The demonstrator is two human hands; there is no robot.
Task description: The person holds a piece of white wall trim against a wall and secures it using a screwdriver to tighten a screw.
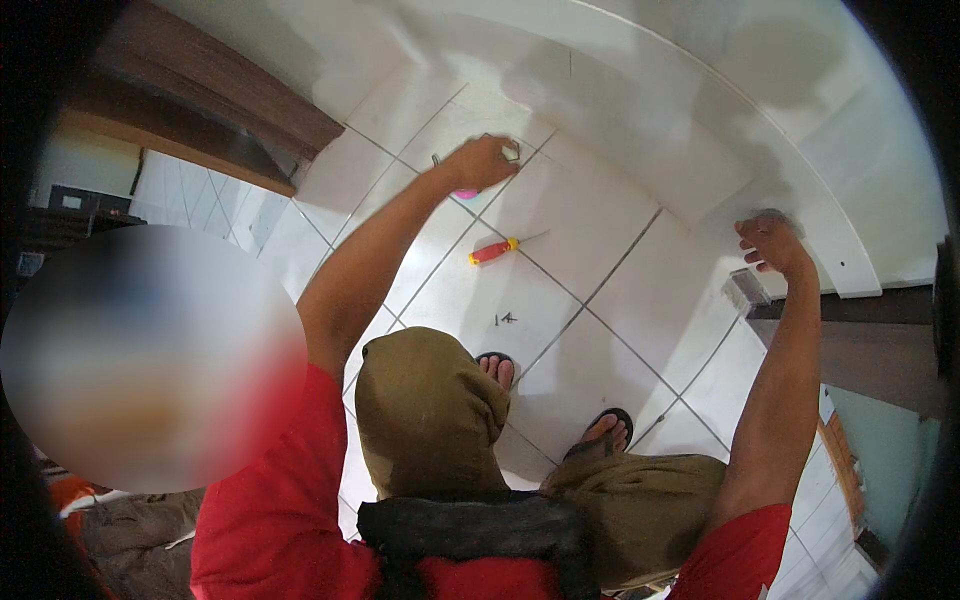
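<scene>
My left hand (485, 163) is stretched out low over the white tiled floor, fingers curled in; what they hold, if anything, I cannot make out. Beside its wrist lies a pink thing (465, 194), mostly covered, and a small thin metal piece (435, 160) shows to its left. A screwdriver (492, 252) with a red and yellow handle lies nearer me, its shaft pointing right. Closer to my feet are a few small dark screws (505, 319). My right hand (770, 245) hangs at the white panel on the right, fingers bent but apart.
A long white panel (690, 110) curves across the far side and right. Dark brown wood (220, 90) stands at the far left, with more brown board (850, 355) at the right. My sandalled feet (605, 430) rest on the tiles. A blurred patch hides the left side.
</scene>
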